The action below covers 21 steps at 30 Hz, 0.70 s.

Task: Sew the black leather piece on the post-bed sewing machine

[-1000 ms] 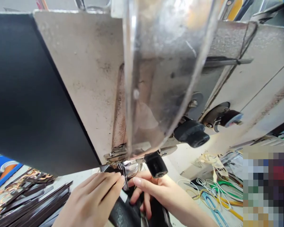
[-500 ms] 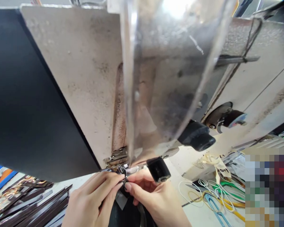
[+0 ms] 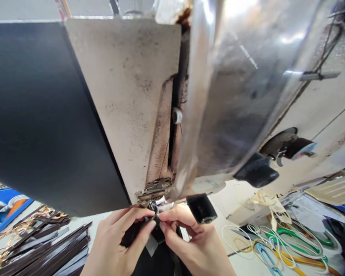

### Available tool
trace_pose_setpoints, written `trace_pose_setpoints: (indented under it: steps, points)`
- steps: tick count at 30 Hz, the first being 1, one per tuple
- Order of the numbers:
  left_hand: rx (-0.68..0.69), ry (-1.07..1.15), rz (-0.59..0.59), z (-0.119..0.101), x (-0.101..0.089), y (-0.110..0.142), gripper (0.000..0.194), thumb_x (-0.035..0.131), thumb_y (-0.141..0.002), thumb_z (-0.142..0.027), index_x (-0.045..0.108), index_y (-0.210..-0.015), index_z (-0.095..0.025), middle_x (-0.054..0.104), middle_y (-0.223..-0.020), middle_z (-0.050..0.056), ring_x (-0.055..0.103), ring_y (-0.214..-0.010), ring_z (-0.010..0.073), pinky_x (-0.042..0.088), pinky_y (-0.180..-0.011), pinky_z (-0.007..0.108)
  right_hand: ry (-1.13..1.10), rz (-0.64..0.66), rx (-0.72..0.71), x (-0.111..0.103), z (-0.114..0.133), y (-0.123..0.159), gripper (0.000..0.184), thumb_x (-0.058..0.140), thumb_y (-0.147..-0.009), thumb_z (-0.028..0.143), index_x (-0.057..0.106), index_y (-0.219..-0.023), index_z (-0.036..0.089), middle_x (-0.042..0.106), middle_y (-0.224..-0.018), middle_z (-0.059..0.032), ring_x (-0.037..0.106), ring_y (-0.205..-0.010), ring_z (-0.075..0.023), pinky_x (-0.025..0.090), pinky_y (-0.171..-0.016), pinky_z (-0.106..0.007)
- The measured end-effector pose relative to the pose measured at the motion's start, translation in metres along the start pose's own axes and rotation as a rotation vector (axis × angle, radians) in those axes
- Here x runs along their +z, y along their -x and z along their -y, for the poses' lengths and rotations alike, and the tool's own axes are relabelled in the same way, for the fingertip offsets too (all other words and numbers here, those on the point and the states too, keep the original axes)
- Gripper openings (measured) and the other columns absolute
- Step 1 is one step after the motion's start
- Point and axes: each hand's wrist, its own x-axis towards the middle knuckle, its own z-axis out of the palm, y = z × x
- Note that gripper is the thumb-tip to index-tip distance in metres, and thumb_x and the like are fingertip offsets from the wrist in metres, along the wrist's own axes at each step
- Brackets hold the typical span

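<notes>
A worn beige sewing machine head (image 3: 126, 99) fills the upper view, with a clear curved guard (image 3: 241, 96) in front. Below it sits the metal presser foot (image 3: 156, 197). My left hand (image 3: 120, 241) and my right hand (image 3: 189, 241) meet just under the foot. Both pinch a small dark strap piece (image 3: 153, 226) between thumb and fingertips. A black post arm (image 3: 158, 264) stands under the hands, mostly hidden. A black lever knob (image 3: 201, 209) sticks out just above my right hand.
A pile of dark leather straps with gold rings (image 3: 37, 245) lies at the lower left. Rubber bands, paper clips and green-handled scissors (image 3: 278, 241) clutter the table at the lower right. A black panel (image 3: 37, 115) blocks the left. A black round knob (image 3: 257, 174) projects from the machine.
My fingertips have come together from flat on the work into a tight pinch under the presser foot. The view has shifted, so the machine sits further right.
</notes>
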Motion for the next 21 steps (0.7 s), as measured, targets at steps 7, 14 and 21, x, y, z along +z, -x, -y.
trace_pose_setpoints:
  steps: [7,14,21]
  points:
    - [-0.068,0.041,0.006,0.005,0.002,0.001,0.010,0.067,-0.094,-0.029,0.067,-0.100,-0.037,0.074,-0.089,-0.016,0.072,-0.078,0.0032,0.054,-0.076,0.007,0.061,0.045,-0.110,-0.008,0.004,-0.004,0.022,0.058,-0.086,0.016,0.079,-0.091,0.017,0.066,-0.074,-0.0014,0.062,-0.070,-0.0153,0.050,-0.068,-0.024]
    - [-0.091,0.044,-0.004,0.003,0.002,-0.001,0.011,0.068,-0.092,-0.026,0.070,-0.098,-0.036,0.075,-0.091,-0.014,0.073,-0.079,0.0057,0.056,-0.076,0.011,-0.241,0.242,0.163,-0.014,0.002,-0.009,0.024,0.064,-0.092,0.036,0.073,-0.083,0.016,0.055,-0.061,0.0020,0.049,-0.049,-0.0084,0.036,-0.044,-0.018]
    - [-0.011,0.009,-0.090,0.002,0.007,0.002,0.011,0.066,-0.093,-0.023,0.068,-0.098,-0.033,0.073,-0.090,-0.012,0.071,-0.078,0.0042,0.054,-0.079,0.009,-0.368,0.171,0.310,-0.003,-0.008,-0.014,0.037,0.077,-0.085,0.051,0.074,-0.077,0.016,0.048,-0.053,0.0055,0.036,-0.040,-0.0035,0.024,-0.039,-0.017]
